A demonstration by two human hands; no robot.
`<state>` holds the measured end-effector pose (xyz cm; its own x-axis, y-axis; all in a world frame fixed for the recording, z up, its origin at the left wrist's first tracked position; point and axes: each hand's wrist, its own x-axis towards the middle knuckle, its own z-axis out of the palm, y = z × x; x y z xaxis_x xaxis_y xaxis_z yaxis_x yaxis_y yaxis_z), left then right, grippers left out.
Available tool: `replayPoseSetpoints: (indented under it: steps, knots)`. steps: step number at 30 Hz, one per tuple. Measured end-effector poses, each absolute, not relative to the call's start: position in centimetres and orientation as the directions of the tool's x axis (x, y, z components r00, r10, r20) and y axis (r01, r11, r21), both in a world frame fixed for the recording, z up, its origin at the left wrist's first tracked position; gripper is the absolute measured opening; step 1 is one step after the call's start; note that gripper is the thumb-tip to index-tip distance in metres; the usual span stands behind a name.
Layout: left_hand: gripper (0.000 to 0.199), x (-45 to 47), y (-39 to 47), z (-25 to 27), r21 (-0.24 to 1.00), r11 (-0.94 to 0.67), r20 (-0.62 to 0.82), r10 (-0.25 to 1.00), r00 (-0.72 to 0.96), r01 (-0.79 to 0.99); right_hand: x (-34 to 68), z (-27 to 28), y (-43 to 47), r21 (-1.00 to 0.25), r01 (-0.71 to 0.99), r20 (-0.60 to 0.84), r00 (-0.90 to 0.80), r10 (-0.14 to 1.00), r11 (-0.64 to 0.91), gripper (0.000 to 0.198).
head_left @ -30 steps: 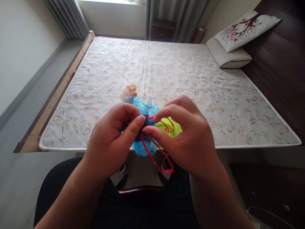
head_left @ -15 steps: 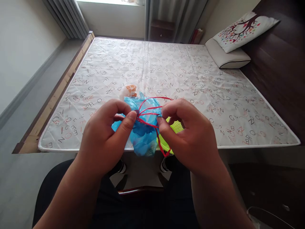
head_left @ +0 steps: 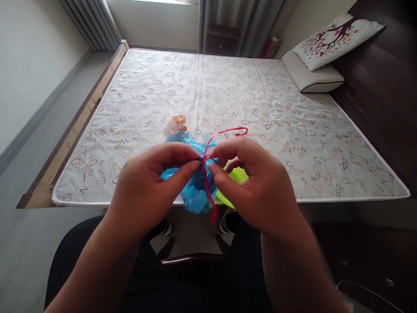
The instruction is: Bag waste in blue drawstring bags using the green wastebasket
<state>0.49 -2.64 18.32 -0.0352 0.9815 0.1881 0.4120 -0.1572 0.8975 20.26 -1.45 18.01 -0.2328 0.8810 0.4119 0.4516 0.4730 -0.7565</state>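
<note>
A thin red string [head_left: 208, 191] runs between my fingertips, with one loop rising over my right hand and another part hanging down in front. My left hand [head_left: 146, 184] pinches a small dark piece at the string, too small to name. Close beside it, my right hand [head_left: 257, 184] has thumb and forefinger closed on the string where the strands meet. Under the fingers hangs a crumpled blue plastic bag [head_left: 197, 199], partly covered by both hands. A yellow-green mesh basket [head_left: 240, 175] shows behind my right fingers, mostly hidden.
A clear packet with an orange pattern [head_left: 178, 123] lies on the letter-printed mattress [head_left: 228, 95] beyond the bag. Wooden bed rail [head_left: 81, 117] runs along the left. At the far right are a headrest [head_left: 314, 76] and a tree-print pillow [head_left: 339, 41].
My hands have come closer together. The red strands stretched between them are now gathered at the fingertips, with a loop standing up to the right. The bag has shifted slightly.
</note>
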Motion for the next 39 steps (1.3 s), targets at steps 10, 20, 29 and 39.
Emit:
replayPoseSetpoints:
  steps: [10, 20, 29, 39]
  knots:
    - [0.015, 0.7, -3.1, 18.8, 0.982, -0.098, 0.095, 0.995, 0.025, 0.162, 20.4, 19.2, -1.8, -0.749, 0.401, 0.457, -0.262, 0.850, 0.526, 0.010]
    - [0.024, 1.4, -3.5, 18.9, 1.000, 0.026, -0.026, 0.997, 0.076, 0.004, 20.8, 19.3, -2.3, -0.704, 0.460, 0.521, -0.182, 0.834, 0.541, 0.017]
    - [0.020, 1.0, -3.9, 18.6, 0.992, -0.030, 0.030, 1.000, -0.003, 0.120, 21.2, 20.2, -2.6, -0.546, 0.524, 0.596, -0.305, 0.743, 0.654, 0.015]
    - [0.018, 0.7, -4.1, 18.7, 0.976, -0.042, 0.043, 0.999, 0.002, 0.214, 21.4, 20.1, -2.9, -0.560, 0.537, 0.546, -0.334, 0.769, 0.631, 0.013]
